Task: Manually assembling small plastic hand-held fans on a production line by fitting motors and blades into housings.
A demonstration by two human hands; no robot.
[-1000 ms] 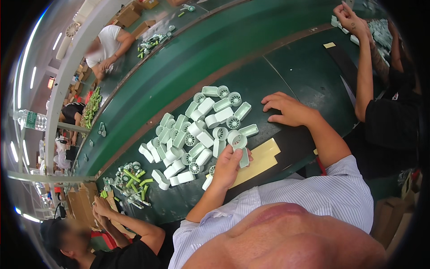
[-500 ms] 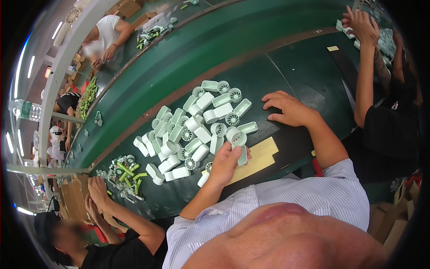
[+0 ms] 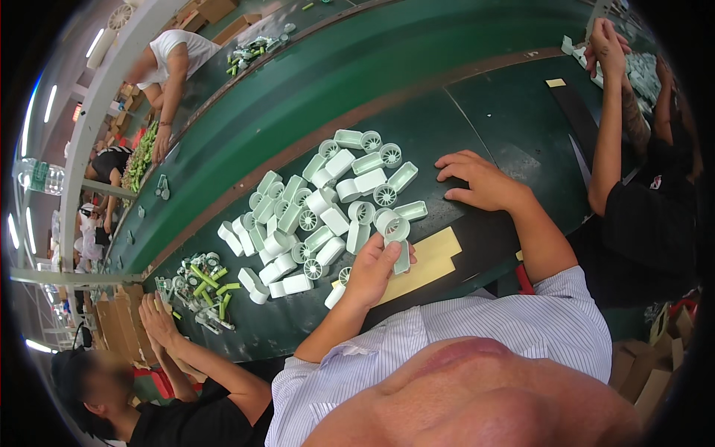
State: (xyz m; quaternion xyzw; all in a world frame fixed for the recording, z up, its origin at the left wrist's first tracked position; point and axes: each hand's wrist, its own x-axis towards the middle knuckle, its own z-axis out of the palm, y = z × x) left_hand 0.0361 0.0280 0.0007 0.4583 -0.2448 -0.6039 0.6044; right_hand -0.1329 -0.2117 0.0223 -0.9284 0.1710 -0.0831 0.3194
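My left hand (image 3: 375,272) grips a pale green plastic fan shell (image 3: 392,225), its thumb on the rectangular handle part and the round ring facing up. Fingers bent and apart, my right hand (image 3: 477,179) rests on the dark green table (image 3: 484,112) with nothing in it. Between and to the left of my hands lies a loose pile of similar fan shells (image 3: 321,201), some showing spoked grilles, others their smooth backs. A flat yellow piece (image 3: 428,261) lies beneath and beside my left hand.
Small green and pale parts (image 3: 201,290) are heaped at the left, near a co-worker's hands (image 3: 158,320). Beyond the table runs a green conveyor belt (image 3: 298,112). A black strip (image 3: 484,242) lies along the near edge. At the right is another person's arm (image 3: 607,141).
My hands and the held fan shell stay nearly still. Across the belt, the person in white has leaned forward and stretched an arm down toward the belt's edge.
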